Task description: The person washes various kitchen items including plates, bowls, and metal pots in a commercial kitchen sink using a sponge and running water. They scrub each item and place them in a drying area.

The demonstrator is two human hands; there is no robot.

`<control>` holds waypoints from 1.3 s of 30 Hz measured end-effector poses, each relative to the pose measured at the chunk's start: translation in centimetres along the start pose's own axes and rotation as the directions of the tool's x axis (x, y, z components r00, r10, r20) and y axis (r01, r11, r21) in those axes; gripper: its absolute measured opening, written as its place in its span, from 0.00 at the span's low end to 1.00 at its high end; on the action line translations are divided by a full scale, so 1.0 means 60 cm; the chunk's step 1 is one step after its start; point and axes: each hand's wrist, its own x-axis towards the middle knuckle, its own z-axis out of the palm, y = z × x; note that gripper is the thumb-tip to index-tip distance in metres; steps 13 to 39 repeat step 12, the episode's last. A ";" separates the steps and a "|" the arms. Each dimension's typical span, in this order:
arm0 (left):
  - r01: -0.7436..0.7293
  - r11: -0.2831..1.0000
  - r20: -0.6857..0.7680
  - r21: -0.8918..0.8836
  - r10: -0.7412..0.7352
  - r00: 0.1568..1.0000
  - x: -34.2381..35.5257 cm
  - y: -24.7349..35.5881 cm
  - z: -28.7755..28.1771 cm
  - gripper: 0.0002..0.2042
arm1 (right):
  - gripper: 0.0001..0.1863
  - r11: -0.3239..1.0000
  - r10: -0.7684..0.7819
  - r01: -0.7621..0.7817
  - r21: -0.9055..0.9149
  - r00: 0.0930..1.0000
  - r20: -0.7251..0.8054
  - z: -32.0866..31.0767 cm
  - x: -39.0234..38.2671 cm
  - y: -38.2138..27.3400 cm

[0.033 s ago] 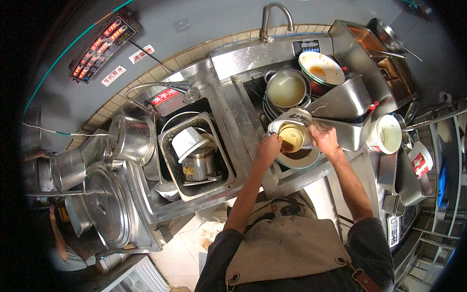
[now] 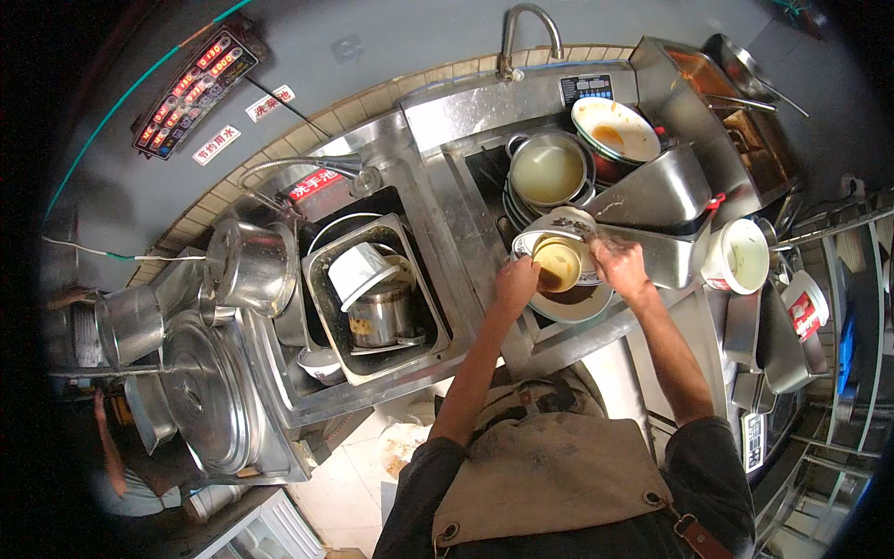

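My left hand (image 2: 515, 284) is closed on the edge of a small cream-coloured bowl (image 2: 561, 252), tilted, with brown residue at its lower side. Across from it, my right hand (image 2: 619, 263) grips the rim of a white bowl with dark print (image 2: 590, 272), which sits around and behind the cream one. Beneath both lies a wider pale bowl (image 2: 596, 306) with brown contents, at the front of the right sink. Just beyond my hands stands a metal pot (image 2: 550, 170) of cloudy yellowish liquid.
A soiled white basin (image 2: 626, 130) and steel pans (image 2: 659, 191) crowd the right sink. A white bucket (image 2: 747, 256) stands to the right. The left sink holds a rectangular steel tub (image 2: 433, 349) of dishes. Pots and a large lid (image 2: 197, 396) are at far left. A faucet (image 2: 508, 56) arches behind.
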 end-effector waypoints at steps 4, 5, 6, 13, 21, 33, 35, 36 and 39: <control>-0.015 1.000 -0.002 -0.019 0.015 1.000 -0.003 0.002 -0.011 0.13 | 0.10 0.999 0.033 -0.038 0.036 0.992 0.119 0.004 -0.003 -0.006; -0.020 0.999 -0.003 -0.033 0.020 1.000 -0.002 -0.001 -0.013 0.12 | 0.10 0.999 0.038 -0.043 0.030 0.990 0.133 0.004 -0.003 -0.005; -0.063 0.997 -0.053 -0.047 0.061 0.997 -0.001 -0.001 -0.013 0.11 | 0.11 0.999 0.043 -0.047 0.025 0.988 0.146 0.005 -0.004 -0.004; -0.347 0.938 -0.234 0.003 0.338 0.912 0.010 -0.008 -0.003 0.08 | 0.14 0.999 0.045 -0.047 0.008 0.984 0.170 0.007 -0.004 0.000; -0.347 0.938 -0.234 0.003 0.338 0.912 0.010 -0.008 -0.003 0.08 | 0.14 0.999 0.045 -0.047 0.008 0.984 0.170 0.007 -0.004 0.000; -0.347 0.938 -0.234 0.003 0.338 0.912 0.010 -0.008 -0.003 0.08 | 0.14 0.999 0.045 -0.047 0.008 0.984 0.170 0.007 -0.004 0.000; -0.347 0.938 -0.234 0.003 0.338 0.912 0.010 -0.008 -0.003 0.08 | 0.14 0.999 0.045 -0.047 0.008 0.984 0.170 0.007 -0.004 0.000; -0.347 0.938 -0.234 0.003 0.338 0.912 0.010 -0.008 -0.003 0.08 | 0.14 0.999 0.045 -0.047 0.008 0.984 0.170 0.007 -0.004 0.000; -0.347 0.938 -0.234 0.003 0.338 0.912 0.010 -0.008 -0.003 0.08 | 0.14 0.999 0.045 -0.047 0.008 0.984 0.170 0.007 -0.004 0.000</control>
